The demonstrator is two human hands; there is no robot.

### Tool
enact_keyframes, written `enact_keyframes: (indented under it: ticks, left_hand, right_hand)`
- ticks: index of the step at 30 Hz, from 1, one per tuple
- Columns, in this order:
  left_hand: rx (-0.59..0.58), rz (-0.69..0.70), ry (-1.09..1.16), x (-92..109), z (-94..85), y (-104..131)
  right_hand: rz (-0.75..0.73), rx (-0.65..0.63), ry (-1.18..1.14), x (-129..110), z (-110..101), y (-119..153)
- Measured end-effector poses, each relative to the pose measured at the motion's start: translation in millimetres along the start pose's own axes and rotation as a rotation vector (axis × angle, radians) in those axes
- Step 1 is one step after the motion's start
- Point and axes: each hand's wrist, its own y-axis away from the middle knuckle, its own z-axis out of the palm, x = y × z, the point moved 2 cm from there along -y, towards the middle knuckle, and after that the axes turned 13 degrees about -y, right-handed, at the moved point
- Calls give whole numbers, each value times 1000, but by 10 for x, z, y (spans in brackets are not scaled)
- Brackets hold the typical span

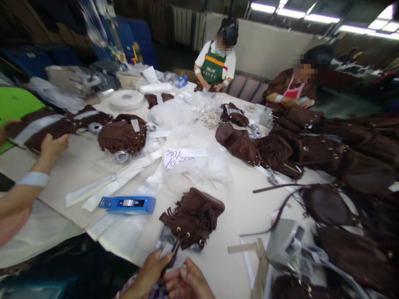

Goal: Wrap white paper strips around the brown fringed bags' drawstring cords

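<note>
At the bottom centre, my left hand (151, 270) is closed on a dark brown strap (175, 250) with a piece of white wrapping beside it. The strap runs up to a brown fringed bag (199, 211) with gold eyelets, lying on the white table (230, 220). My right hand (188, 280) is just right of the strap, its fingers curled near the white wrapping; whether it holds anything is too blurred to tell. Clear plastic lies under the bag's near edge.
A blue tape dispenser (127, 204) lies left of the bag, near white paper strips (116, 180). Brown bags (324, 155) are piled along the right, beside a grey dispenser (286, 245). A person's hand (52, 147) holds a bag at left; two people work across the table.
</note>
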Motion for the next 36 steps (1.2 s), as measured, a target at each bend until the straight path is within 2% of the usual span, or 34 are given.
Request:
enact_keyframes:
  ticks: [1, 3, 6, 9, 13, 15, 19, 23, 27, 30, 36]
  left_hand:
    - [-30, -18, 14, -119, 120, 31]
    - [-92, -39, 49, -251, 225, 68]
    - [-134, -48, 61, -293, 208, 54]
    - [-110, -28, 22, -316, 202, 11]
    - [-114, 18, -15, -362, 277, -38]
    - [-66, 30, -90, -356, 282, -56]
    - [77, 70, -275, -277, 210, -70]
    - [89, 150, -377, -179, 151, -63]
    - [71, 211, -433, -132, 89, -79]
    - [7, 238, -431, -131, 21, -128]
    - [-135, 166, -311, -148, -128, -265]
  right_hand:
    - [2, -28, -104, 19, 12, 37]
    - [-8, -48, -200, 24, -1, 43]
    - [-26, 19, -95, 31, -73, -56]
    - [-47, 92, -20, 76, -122, -163]
    - [-72, 113, -14, 132, -155, -247]
    - [-66, 122, -2, 145, -176, -278]
    - [-73, 179, 42, 151, -180, -334]
    - [-144, 259, 112, 169, -91, -387]
    - [-268, 386, 189, 218, 3, -445]
    - [-321, 480, 276, 266, 54, -486]
    - [-350, 604, 350, 305, 221, -505]
